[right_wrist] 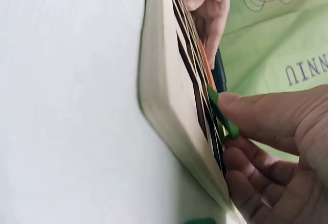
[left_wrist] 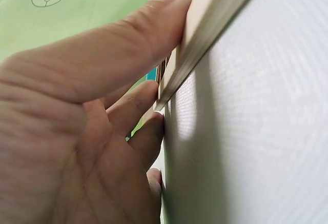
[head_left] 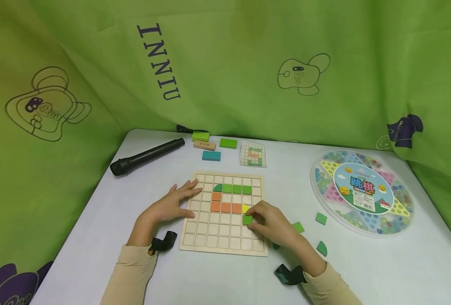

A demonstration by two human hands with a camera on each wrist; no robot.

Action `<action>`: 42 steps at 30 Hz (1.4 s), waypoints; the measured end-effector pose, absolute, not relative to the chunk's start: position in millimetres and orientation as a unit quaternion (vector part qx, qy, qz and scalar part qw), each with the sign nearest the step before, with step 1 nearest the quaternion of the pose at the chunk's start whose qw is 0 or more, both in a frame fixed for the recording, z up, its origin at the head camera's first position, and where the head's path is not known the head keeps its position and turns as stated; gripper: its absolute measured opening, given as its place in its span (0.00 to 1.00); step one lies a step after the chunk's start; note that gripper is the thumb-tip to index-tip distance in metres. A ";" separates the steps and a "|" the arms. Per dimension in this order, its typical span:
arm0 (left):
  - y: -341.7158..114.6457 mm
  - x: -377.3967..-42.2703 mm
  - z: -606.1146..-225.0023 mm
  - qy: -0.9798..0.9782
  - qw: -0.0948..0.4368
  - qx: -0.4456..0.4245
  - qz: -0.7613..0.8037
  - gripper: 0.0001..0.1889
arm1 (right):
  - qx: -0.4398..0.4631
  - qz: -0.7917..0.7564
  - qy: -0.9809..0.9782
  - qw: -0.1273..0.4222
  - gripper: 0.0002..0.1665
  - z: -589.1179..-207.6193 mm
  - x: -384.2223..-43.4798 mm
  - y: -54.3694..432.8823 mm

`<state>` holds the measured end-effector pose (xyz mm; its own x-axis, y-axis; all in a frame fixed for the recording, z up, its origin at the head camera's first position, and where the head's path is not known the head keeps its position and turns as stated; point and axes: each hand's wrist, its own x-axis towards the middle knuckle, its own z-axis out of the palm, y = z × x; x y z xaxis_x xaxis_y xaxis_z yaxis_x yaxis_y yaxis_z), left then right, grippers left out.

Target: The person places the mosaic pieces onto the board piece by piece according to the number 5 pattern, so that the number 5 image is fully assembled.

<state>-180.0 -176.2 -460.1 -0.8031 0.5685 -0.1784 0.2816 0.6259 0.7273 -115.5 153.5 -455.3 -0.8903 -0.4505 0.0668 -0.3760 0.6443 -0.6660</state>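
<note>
A wooden grid board (head_left: 212,241) lies flat on the table. My left hand (head_left: 170,205) rests along its left edge, fingers spread and thumb on the rim; in the left wrist view the thumb presses the board's side. My right hand (head_left: 275,222) pinches a green square tile (right_wrist: 223,114) between thumb and fingers, tilted at the grid just below a yellow tile (head_left: 245,208) that the fingers partly cover. Orange tiles (head_left: 226,207) form a row left of the yellow one. Higher up sit a green quarter-round tile (head_left: 218,187) and several green squares (head_left: 237,189).
Loose green tiles (head_left: 321,218) lie right of the board, some partly behind the right hand. A pattern card (head_left: 253,154), several blocks (head_left: 211,156) and a black microphone (head_left: 147,156) are at the back. A round marble game box (head_left: 363,192) stands at right.
</note>
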 end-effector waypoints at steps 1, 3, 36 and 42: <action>-175.6 -180.2 -459.8 0.880 0.199 0.242 0.358 0.43 | -0.226 -0.352 0.907 0.049 0.14 -455.5 -115.1 152.4; -174.3 -180.7 -459.2 0.880 0.198 0.241 0.358 0.43 | -0.221 -0.344 0.912 0.040 0.14 -456.1 -114.5 150.5; -176.4 -179.3 -459.8 0.873 0.207 0.235 0.374 0.43 | -0.029 -0.263 0.964 -0.031 0.27 -443.9 -67.1 298.1; -176.0 -179.4 -460.1 0.873 0.207 0.236 0.374 0.43 | -0.034 -0.254 0.965 -0.063 0.23 -454.0 -69.7 301.4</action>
